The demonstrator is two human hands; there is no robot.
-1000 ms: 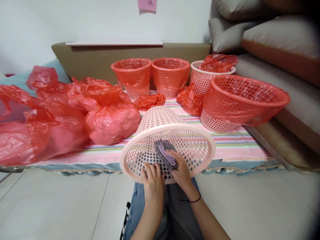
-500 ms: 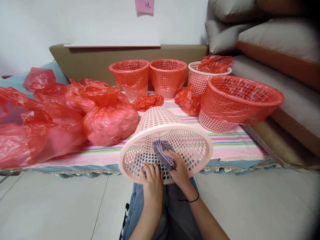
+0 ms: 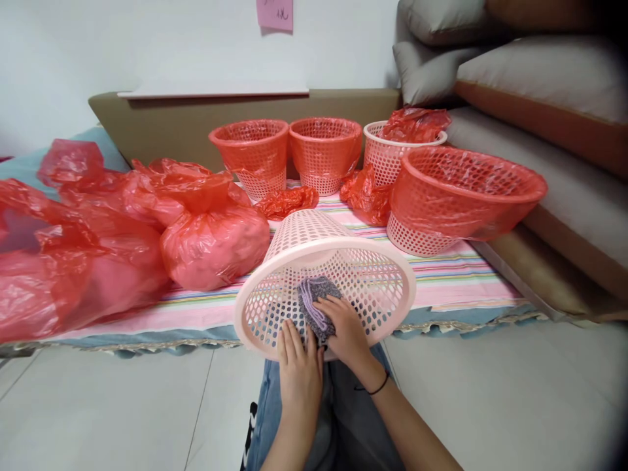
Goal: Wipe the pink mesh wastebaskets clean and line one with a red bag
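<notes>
A pale pink mesh basket [image 3: 318, 226] lies tipped on its side, its wide mouth facing me and its lower rim over my knees. Inside it, my right hand [image 3: 343, 330] grips a folded dark-grey cloth [image 3: 321, 288] with a lilac edge and presses it against the lower wall. My left hand [image 3: 299, 366] reaches over the near rim, its fingers stretched flat on the inner wall just left of the cloth. The tips of the right thumb and some fingers are partly hidden by the cloth.
Behind stand upright baskets lined with red plastic, including a tilted-looking one [image 3: 432, 203] at right. A pale basket [image 3: 383, 154] holds crumpled red plastic. Bulging red bags [image 3: 216, 242] crowd the left. Striped cloth [image 3: 446, 275] covers the bed; cushions [image 3: 540, 78] are stacked right.
The cloth has shifted slightly left and turned along the basket's inner wall under my right hand. My left fingers have straightened a little. The camera view has shifted slightly right.
</notes>
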